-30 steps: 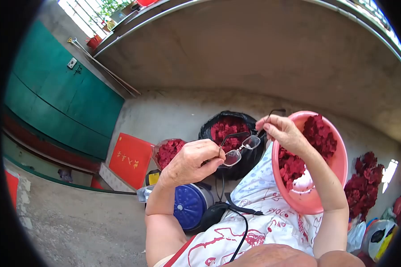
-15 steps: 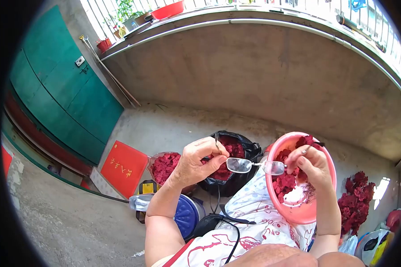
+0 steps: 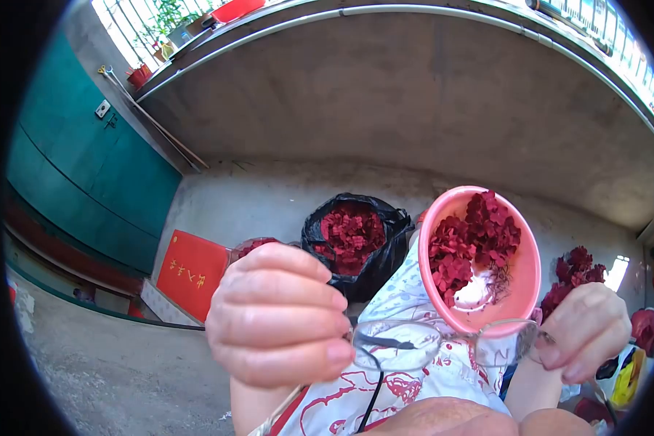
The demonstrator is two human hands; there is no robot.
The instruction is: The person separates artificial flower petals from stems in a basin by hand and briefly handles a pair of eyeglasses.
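Both hands up close: left hand (image 3: 280,316) pinches one end of the thin-rimmed clear-lens spectacles (image 3: 443,341), right hand (image 3: 585,330) grips the other. Behind them, a round pink plastic basin (image 3: 527,272) holds dark red petals (image 3: 476,236)

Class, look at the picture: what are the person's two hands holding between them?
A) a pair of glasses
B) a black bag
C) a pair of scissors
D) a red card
A: the left hand and right hand each grip one end of the glasses, whose clear lenses show close to the camera.

Left hand (image 3: 280,316) and right hand (image 3: 585,330) raised close, fingers curled in pinching grip.
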